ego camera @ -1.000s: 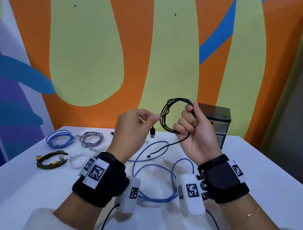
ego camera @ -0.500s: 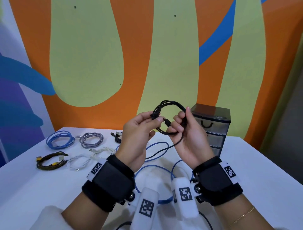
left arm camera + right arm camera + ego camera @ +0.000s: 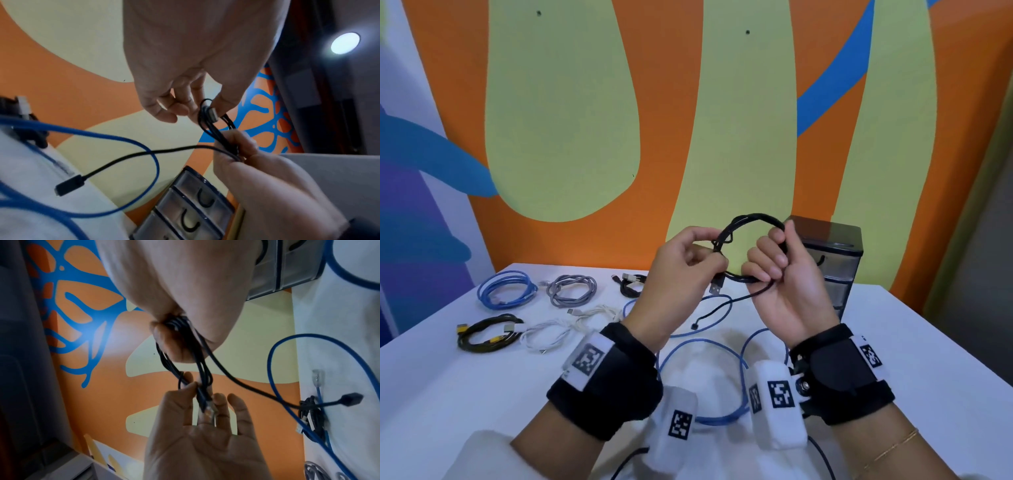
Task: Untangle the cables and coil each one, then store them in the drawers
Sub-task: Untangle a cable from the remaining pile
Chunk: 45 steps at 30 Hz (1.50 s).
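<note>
both hands (image 3: 688, 270) pinch and grip the nearly coiled black cable (image 3: 748, 219); several coils (image 3: 506, 289) wait on the table, a blue cable (image 3: 709, 346) lies loose, drawers (image 3: 835, 270) shut.

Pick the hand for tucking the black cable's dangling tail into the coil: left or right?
Left, probably. The right hand grips the coil and anchors it; the left hand only pinches the plug end and could let go to fetch the tail.
</note>
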Each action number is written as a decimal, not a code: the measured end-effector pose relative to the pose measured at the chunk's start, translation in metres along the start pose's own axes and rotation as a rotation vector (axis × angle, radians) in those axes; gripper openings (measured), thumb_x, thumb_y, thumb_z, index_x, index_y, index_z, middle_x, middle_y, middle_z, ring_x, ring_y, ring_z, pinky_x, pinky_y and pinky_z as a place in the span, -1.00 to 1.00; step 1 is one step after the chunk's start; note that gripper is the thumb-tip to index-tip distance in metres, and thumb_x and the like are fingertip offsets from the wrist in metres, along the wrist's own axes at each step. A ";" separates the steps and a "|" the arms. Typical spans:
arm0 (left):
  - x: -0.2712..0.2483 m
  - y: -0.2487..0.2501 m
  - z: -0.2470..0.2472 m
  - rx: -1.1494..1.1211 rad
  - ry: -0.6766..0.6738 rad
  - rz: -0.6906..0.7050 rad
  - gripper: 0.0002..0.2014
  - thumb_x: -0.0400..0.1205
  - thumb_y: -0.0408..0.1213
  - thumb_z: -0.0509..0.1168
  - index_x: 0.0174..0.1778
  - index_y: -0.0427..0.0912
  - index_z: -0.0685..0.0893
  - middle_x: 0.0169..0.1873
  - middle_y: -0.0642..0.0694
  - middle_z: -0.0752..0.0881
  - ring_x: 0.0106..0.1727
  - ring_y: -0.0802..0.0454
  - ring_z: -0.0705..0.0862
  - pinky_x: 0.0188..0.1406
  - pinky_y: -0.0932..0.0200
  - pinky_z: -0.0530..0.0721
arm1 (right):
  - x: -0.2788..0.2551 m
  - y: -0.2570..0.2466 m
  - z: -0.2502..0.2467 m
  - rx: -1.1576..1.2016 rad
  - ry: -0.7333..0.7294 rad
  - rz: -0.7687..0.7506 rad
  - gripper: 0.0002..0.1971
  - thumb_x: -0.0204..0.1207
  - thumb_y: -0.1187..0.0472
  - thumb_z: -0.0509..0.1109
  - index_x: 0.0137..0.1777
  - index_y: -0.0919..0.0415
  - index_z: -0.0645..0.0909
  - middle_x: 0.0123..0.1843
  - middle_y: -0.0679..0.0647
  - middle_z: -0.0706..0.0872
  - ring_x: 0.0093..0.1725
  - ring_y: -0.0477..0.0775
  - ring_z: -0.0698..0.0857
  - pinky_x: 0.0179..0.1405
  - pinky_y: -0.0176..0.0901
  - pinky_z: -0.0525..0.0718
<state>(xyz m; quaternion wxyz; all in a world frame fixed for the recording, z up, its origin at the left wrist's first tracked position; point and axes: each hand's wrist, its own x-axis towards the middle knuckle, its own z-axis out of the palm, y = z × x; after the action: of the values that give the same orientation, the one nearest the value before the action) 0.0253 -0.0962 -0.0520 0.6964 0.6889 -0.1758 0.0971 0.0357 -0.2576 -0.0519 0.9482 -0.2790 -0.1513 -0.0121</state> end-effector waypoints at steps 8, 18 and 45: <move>-0.005 0.000 -0.014 0.182 -0.452 -0.048 -0.78 0.71 -0.10 0.53 0.22 -0.08 0.87 -0.11 -0.19 0.88 -0.12 0.05 0.75 0.19 0.23 0.69 | -0.001 -0.028 -0.005 0.104 -0.014 -0.115 -0.59 0.85 -0.13 0.15 -0.17 0.08 0.51 -0.48 -0.11 0.19 -0.59 -0.11 0.20 -0.62 -0.33 0.30; 0.012 0.003 -0.045 0.401 -0.208 0.091 -0.83 0.74 -0.10 0.49 -0.06 -0.12 0.79 -0.40 0.02 0.75 -0.35 0.04 0.58 -0.24 0.06 0.53 | -0.004 -0.029 -0.001 -0.072 -0.021 -0.042 -0.63 0.81 -0.14 0.24 -0.16 0.06 0.56 -0.48 -0.09 0.13 -0.59 -0.09 0.16 -0.65 -0.34 0.23; 0.001 -0.004 -0.010 0.187 -0.039 0.228 -0.48 0.61 -0.46 0.56 0.31 0.11 0.50 -0.11 -0.19 0.80 -0.07 0.07 0.73 0.01 0.16 0.69 | -0.015 -0.002 0.015 -0.599 0.014 -0.002 -0.61 0.78 -0.07 0.33 -0.11 0.24 0.68 -0.40 -0.03 0.05 -0.52 -0.11 0.04 -0.65 -0.30 0.05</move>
<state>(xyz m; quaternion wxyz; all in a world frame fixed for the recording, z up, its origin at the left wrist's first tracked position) 0.0287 -0.0865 -0.0553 0.6102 0.7280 -0.2568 0.1782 0.0165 -0.2518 -0.0431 0.8247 -0.5461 -0.1349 -0.0588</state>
